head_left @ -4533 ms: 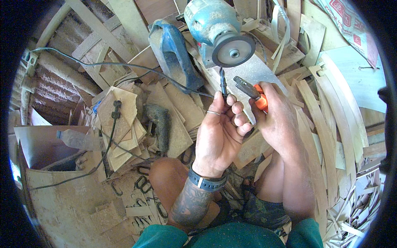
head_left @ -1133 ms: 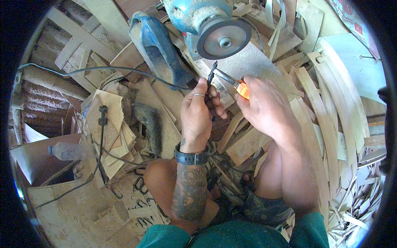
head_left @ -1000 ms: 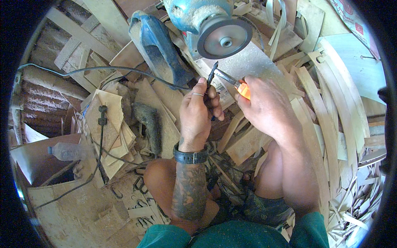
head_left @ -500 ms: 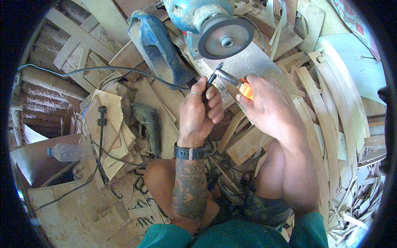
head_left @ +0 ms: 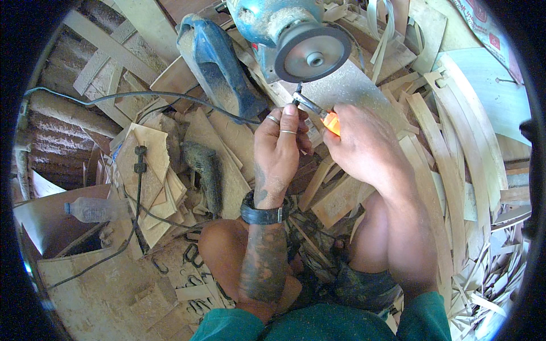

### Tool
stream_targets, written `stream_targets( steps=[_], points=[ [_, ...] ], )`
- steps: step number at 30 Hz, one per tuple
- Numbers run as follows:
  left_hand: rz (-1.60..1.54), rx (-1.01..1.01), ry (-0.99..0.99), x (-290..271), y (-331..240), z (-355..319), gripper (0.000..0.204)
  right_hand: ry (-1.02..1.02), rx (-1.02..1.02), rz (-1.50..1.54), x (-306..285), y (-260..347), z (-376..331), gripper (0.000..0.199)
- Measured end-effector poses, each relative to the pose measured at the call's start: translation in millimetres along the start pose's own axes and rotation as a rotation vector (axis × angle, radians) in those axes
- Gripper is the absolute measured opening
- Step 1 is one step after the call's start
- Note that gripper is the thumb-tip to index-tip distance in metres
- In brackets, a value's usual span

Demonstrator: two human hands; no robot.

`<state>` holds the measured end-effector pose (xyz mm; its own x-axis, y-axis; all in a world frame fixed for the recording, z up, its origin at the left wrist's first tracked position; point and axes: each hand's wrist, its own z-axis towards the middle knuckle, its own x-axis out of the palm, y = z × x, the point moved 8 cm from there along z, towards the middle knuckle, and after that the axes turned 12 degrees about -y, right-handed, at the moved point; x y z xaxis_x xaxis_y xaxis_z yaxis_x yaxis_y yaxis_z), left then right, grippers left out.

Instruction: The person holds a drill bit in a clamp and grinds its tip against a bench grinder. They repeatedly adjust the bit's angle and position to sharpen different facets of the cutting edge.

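Observation:
My right hand (head_left: 364, 148) grips orange-handled pliers (head_left: 318, 111) whose jaws clamp a small dark metal piece (head_left: 297, 91). My left hand (head_left: 278, 150), with rings and a black wristband, steadies the jaws and the piece with its fingertips. The piece's tip sits right at the lower rim of the grey grinding wheel (head_left: 313, 51) of a blue bench grinder (head_left: 267, 17). Whether it touches the wheel I cannot tell.
A blue power tool (head_left: 219, 68) lies left of the grinder, with a black cable (head_left: 142, 96) running past it. A dark drill (head_left: 205, 170) rests among plywood scraps. A plastic bottle (head_left: 94, 209) lies at the left. Thin wood strips (head_left: 455, 153) pile up at the right.
Both hands have carried the pliers and the metal piece from in front of me up to the grinding wheel's lower rim, closing the last gap over the past second.

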<state>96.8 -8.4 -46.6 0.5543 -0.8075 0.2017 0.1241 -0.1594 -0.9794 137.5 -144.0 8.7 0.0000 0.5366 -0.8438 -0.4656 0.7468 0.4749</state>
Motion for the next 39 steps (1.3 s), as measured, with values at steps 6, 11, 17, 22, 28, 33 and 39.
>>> stream_targets(
  steps=[6,11,17,22,28,33,39],
  points=[
    [0.107,0.074,-0.041,-6,-2,2,0.038,-0.020,0.003,0.006,2,-1,-2,0.023],
    [0.105,0.073,-0.068,-7,0,6,0.036,-0.013,0.010,-0.015,4,-1,1,0.024],
    [0.162,0.123,-0.063,-8,-2,8,0.035,-0.003,0.038,-0.030,4,0,3,0.023],
    [0.299,0.160,-0.062,-9,-6,6,0.034,0.019,0.054,-0.031,5,-1,5,0.022],
    [0.363,0.172,-0.101,-9,-9,4,0.033,0.003,0.066,-0.018,6,-1,4,0.022],
    [0.386,0.185,-0.094,-8,-12,2,0.033,-0.040,0.037,-0.009,5,-1,3,0.021],
    [0.362,0.186,-0.078,-9,-9,4,0.032,-0.035,0.030,-0.019,7,-2,3,0.021]
  ],
)
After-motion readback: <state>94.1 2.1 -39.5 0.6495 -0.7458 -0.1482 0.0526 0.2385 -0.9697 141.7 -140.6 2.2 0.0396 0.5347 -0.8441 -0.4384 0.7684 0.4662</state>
